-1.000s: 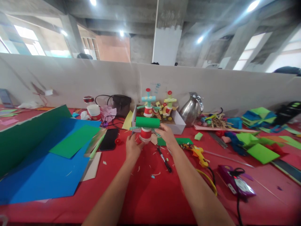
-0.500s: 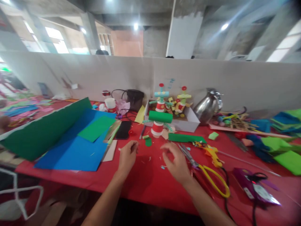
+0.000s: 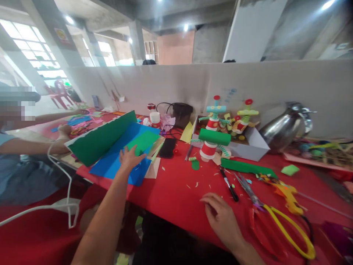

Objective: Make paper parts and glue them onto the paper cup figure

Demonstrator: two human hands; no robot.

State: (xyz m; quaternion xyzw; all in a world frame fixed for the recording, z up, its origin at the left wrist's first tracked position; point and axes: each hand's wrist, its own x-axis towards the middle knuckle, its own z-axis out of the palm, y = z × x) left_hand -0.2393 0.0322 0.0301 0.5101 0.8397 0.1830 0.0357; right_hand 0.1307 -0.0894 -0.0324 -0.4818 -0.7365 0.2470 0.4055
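My left hand [image 3: 131, 158] reaches over the colored sheets with its fingers spread, holding nothing. Under and beside it lie a green sheet [image 3: 146, 140] and a larger blue sheet [image 3: 110, 163]; whether the fingertips touch them I cannot tell. Near the front table edge rests my right hand [image 3: 220, 215], its fingers loosely bent and apart, with nothing in it. Beyond that hand lie a black marker [image 3: 229, 185] and large scissors [image 3: 264, 207] with a yellow and a red handle. A figure made of a paper cup [image 3: 208, 150] and a green paper roll [image 3: 215, 137] stands farther back.
A white box [image 3: 249, 149] holds similar figures, with a steel jug [image 3: 286, 123] beside it. A yellow glue gun [image 3: 288, 193], a green strip [image 3: 248, 167] and a phone [image 3: 167, 148] lie about. A green board [image 3: 102, 141] stands on edge at left; a co-worker's arm [image 3: 35, 144] is behind it.
My left hand has moved left over the sheets and spread its fingers. My right hand has drawn back toward the table edge, uncovering the marker. The view has turned left.
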